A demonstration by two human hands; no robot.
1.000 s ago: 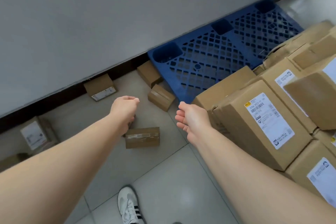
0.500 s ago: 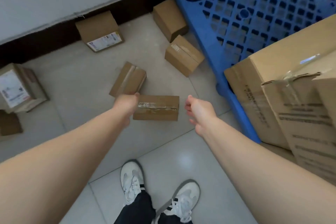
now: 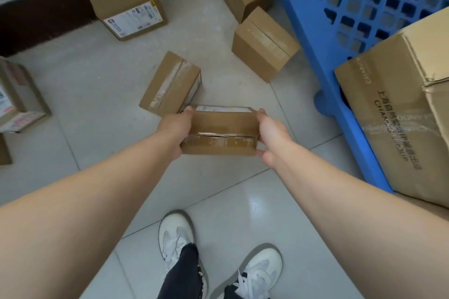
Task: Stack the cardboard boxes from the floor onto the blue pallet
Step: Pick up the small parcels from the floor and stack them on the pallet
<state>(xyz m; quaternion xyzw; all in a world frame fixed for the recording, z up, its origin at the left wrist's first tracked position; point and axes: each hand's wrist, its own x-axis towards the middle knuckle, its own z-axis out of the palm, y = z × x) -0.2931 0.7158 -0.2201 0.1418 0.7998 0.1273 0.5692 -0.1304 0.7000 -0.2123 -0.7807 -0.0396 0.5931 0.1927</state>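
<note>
We see the left grip (image 3: 175, 128) and the right grip (image 3: 269, 136) each grasping one short end of a small cardboard box (image 3: 220, 133), with the fingers curled over its far edge. We think both ends are taken so that the box stays level, with its taped seam facing up. The box is low above the floor (image 3: 97, 80), in front of the white shoes (image 3: 177, 238). We cannot tell if it touches the tiles or is already lifted.

Just behind it a taped box (image 3: 171, 85) lies on the floor, so close that the left fingers almost meet it. Further away, two more boxes (image 3: 263, 43) stand beside the blue pallet (image 3: 364, 7), and a labelled box (image 3: 126, 2) rests near the wall.

The pallet is to the right. A large box (image 3: 401, 104) fills its near corner, but the grid behind is bare. We judge that the held box must travel right and go there.
</note>
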